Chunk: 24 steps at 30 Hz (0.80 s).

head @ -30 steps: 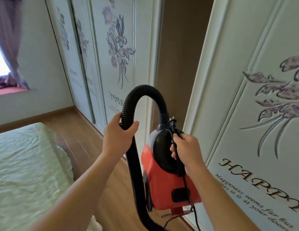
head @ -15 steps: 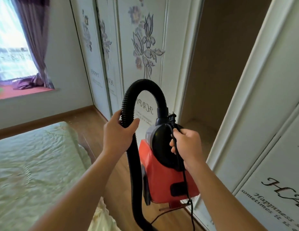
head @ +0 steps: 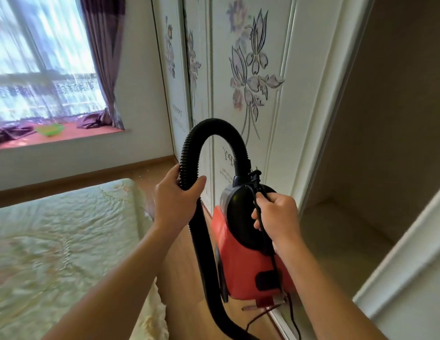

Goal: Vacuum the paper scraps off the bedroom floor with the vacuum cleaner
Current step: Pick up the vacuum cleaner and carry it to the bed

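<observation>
A red vacuum cleaner [head: 241,273] with a black rounded top hangs in the air in front of me, above the wooden floor. My right hand [head: 278,217] grips its top together with the black power cord [head: 260,224], whose plug sticks up above my fingers. My left hand [head: 176,197] grips the black ribbed hose [head: 209,128], which arches up from the vacuum's top and drops down past the body on the left. Small pale paper scraps [head: 143,174] lie on the floor far off, near the wall under the window.
A bed [head: 57,239] with a pale green cover fills the lower left. White wardrobe doors [head: 258,77] with flower prints line the right side, with an open wardrobe compartment [head: 386,155] beside the vacuum. A narrow strip of wooden floor [head: 182,263] runs between bed and wardrobe. A window [head: 42,57] with purple curtains is behind.
My view has swung left, bringing the window and the open wardrobe compartment into sight. Both hands keep the same hold on the hose and the vacuum.
</observation>
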Tool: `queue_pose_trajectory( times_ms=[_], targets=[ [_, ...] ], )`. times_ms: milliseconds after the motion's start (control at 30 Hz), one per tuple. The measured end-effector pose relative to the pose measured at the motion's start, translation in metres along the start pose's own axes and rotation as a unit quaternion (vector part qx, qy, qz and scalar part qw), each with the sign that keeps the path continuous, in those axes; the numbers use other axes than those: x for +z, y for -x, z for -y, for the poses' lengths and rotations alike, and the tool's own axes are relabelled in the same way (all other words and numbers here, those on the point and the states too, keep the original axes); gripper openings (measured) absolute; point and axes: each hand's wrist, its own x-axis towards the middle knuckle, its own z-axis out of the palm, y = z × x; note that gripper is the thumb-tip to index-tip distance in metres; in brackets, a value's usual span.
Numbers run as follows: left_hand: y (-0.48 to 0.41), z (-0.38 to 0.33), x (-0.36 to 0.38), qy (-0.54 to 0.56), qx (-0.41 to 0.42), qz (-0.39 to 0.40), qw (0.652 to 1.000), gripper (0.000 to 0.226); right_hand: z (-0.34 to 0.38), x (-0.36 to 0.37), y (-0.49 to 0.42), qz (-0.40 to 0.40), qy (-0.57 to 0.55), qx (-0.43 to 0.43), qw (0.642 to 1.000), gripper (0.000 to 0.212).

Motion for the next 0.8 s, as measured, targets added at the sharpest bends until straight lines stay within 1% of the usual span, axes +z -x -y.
queue_pose_trajectory(
  times_ms=[100,200,400,600,800],
  targets=[
    [-0.028,0.004,0.019,-0.028,-0.001,-0.025,0.999,0.017,0.003,0.002,-0.041,0.025,0.003,-0.007,1.000,0.033],
    [-0.049,0.009,0.034,-0.032,-0.002,-0.041,0.999,0.018,0.005,0.007,-0.078,0.047,0.009,-0.021,0.999,0.035],
    [-0.089,0.031,0.045,-0.054,-0.005,-0.070,0.996,0.016,0.002,0.034,-0.135,0.073,0.024,-0.037,0.996,0.036],
    [-0.141,0.073,0.044,-0.071,-0.006,-0.090,0.993,0.015,-0.006,0.085,-0.183,0.094,0.026,-0.028,0.995,0.035],
    [-0.224,0.123,0.035,-0.074,0.008,-0.094,0.993,0.016,-0.001,0.153,-0.242,0.108,0.002,0.002,0.994,0.030]
  ],
)
